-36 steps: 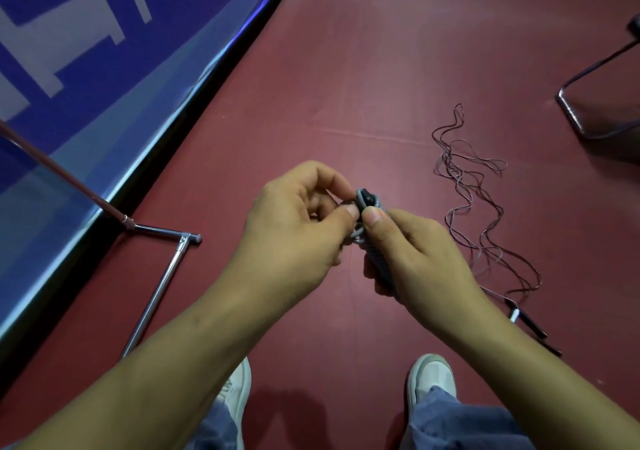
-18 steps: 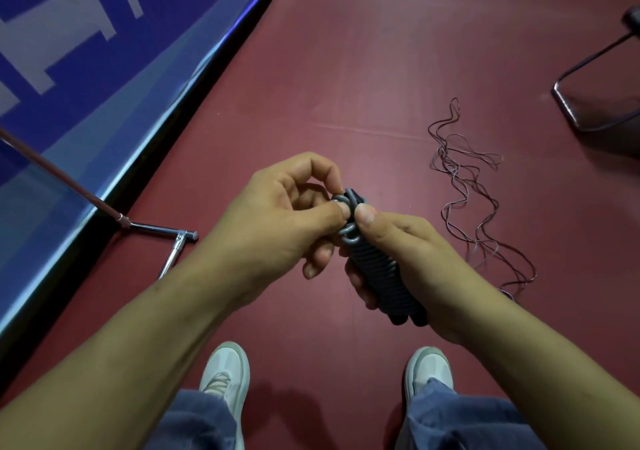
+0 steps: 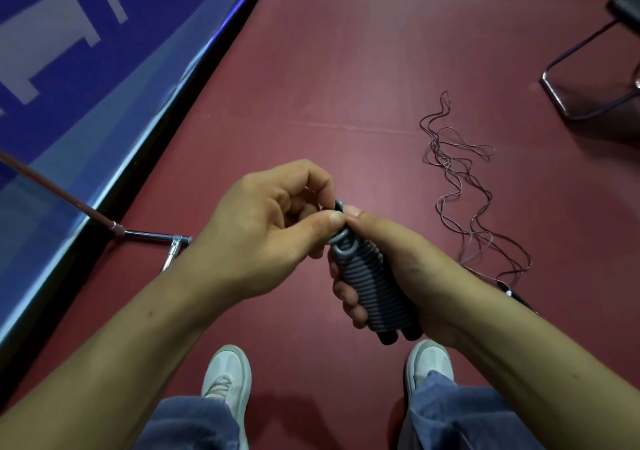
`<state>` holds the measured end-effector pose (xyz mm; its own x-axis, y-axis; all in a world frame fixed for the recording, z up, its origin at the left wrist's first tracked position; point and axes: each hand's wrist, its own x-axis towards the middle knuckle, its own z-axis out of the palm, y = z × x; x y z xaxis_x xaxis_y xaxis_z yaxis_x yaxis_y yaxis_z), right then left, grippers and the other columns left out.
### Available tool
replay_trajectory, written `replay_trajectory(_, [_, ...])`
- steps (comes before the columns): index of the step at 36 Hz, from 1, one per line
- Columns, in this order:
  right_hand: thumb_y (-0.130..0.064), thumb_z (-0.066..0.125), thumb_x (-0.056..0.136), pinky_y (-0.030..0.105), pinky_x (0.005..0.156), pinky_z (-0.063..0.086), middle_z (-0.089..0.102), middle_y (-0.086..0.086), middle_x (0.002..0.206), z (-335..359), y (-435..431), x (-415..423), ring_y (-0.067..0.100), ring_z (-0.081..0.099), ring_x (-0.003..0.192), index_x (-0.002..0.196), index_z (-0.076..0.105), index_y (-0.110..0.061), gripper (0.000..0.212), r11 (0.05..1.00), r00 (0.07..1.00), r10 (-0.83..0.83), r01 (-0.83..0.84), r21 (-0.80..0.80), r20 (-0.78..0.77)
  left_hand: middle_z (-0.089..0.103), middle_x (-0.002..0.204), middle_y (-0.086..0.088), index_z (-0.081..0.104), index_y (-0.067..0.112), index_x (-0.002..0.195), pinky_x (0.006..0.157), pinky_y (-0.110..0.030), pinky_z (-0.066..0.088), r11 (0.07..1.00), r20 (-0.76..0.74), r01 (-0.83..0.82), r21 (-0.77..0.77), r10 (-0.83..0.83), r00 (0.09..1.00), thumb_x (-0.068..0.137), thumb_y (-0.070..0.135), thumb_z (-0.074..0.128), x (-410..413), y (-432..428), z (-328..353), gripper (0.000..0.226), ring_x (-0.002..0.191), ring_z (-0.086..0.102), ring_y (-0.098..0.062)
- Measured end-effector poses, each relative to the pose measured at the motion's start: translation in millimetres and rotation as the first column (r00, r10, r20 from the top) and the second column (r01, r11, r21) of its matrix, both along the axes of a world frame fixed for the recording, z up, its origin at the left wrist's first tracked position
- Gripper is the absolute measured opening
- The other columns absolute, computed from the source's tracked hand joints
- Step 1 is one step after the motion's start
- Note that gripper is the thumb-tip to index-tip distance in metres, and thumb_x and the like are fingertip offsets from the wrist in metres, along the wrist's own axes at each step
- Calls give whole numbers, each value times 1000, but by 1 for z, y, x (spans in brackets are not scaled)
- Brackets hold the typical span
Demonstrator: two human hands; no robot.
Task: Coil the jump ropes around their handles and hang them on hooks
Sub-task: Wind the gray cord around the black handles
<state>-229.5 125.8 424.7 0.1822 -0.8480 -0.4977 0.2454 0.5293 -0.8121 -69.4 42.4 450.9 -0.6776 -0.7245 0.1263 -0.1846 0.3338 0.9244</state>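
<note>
Head view, looking down w/ a person standing on a dark red floor (image 3: 346, 68) that fills most of the frame. A big blue banner (image 3: 69, 68) w/ white lettering runs diagonally along the far left edge. Two bare forearms reach in from the bottom corners & meet near the centre. Below them are blue jeans (image 3: 194, 422) & a pair of white shoes (image 3: 227, 377), toes pointing fwd. At top right sits the bent metal base of a chair (image 3: 588, 78), well apart from the person. At left, a chrome stand (image 3: 152, 236) lies low by the banner, its thin pole slanting up & out of frame.

A thin loose rope (image 3: 460, 189) squiggles across the floor to the right of the hands, ending in dark handles (image 3: 516, 297) partly hidden behind the right forearm.

The right hand (image 3: 408, 269) is clenched round a grey jump rope (image 3: 374, 290), held in the air above the floor btwn the shoes & coiled in tight neat turns; its thumb lies along the top. The left hand (image 3: 263, 234) pinches the rope's top loop btwn thumb & forefinger, other fingers curled in. Two black handle ends (image 3: 398, 335) poke out side by side under the coil.
</note>
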Motion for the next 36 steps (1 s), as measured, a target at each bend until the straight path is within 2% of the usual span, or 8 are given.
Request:
replay_trajectory(5, [-72, 55, 81, 35, 58, 44, 56, 12, 65, -1, 2, 0, 26, 50, 52, 78, 62, -12, 60, 1000, 1000, 13, -13, -3, 4, 62, 59, -9, 62, 9, 87, 49, -14, 41, 996, 23, -13, -86, 15, 1000, 89, 11, 74, 0, 4, 4, 12, 47, 56, -8])
replay_trajectory(9, [-68, 58, 81, 34, 56, 44, 55, 12, 66, 0, 0, 1, 25, 50, 52, 81, 62, -11, 57, 999, 999, -23, 23, -32, 23, 65, 59, -7, 67, 10, 87, 46, -16, 41, 992, -46, -124, -19, 123, 991, 80, 22, 79, -3, 10, 8, 19, 44, 57, -7])
replay_trajectory(13, [-65, 58, 83, 34, 56, 43, 55, 12, 65, 1, -4, 3, 25, 50, 52, 78, 62, -12, 54, 995, 996, -80, 82, -55, 49, 64, 56, -12, 59, 10, 91, 36, -25, 38, 941, -155, -303, 152, 325, 933, 72, 14, 85, -9, 19, 7, 32, 38, 57, -22])
replay_trajectory(19, [-63, 57, 85, 36, 57, 44, 55, 14, 69, -4, -7, 4, 25, 50, 53, 89, 61, -10, 54, 982, 989, -144, 147, -115, 35, 68, 59, -13, 68, 2, 83, 44, -28, 48, 903, -274, -404, 143, 429, 861, 76, 8, 84, -17, 26, 1, 18, 44, 59, -28])
replay_trajectory(21, [-63, 58, 85, 36, 57, 44, 56, 14, 69, -5, -8, 3, 26, 51, 54, 87, 62, -11, 53, 977, 984, -171, 176, -120, 50, 71, 64, -8, 74, 8, 89, 52, -23, 53, 906, -271, -403, 133, 424, 864, 80, 4, 82, -19, 31, 0, 12, 50, 64, -19])
replay_trajectory(25, [-62, 59, 85, 35, 57, 45, 57, 15, 69, -5, -8, 1, 26, 51, 55, 85, 62, -9, 53, 969, 978, -198, 205, -134, 62, 73, 71, 0, 79, 19, 97, 65, -19, 54, 882, -253, -428, 200, 468, 847, 80, 5, 82, -21, 34, -3, 23, 62, 67, -8])
replay_trajectory(31, [-60, 58, 86, 36, 59, 46, 58, 15, 70, -7, -7, 3, 27, 53, 57, 85, 65, -9, 51, 970, 979, -196, 203, -137, 64, 74, 71, -6, 80, 21, 92, 60, -23, 55, 860, -235, -466, 208, 506, 830, 83, 8, 81, -23, 33, -6, 16, 59, 63, -12])
replay_trajectory(36, [-61, 58, 83, 38, 62, 46, 58, 14, 71, -6, -7, 3, 27, 54, 59, 90, 61, -9, 52, 979, 983, -169, 176, -107, 72, 71, 70, 4, 81, 20, 90, 62, -21, 51, 886, -221, -452, 106, 464, 858, 86, 8, 79, -22, 29, -9, 13, 62, 63, -6])
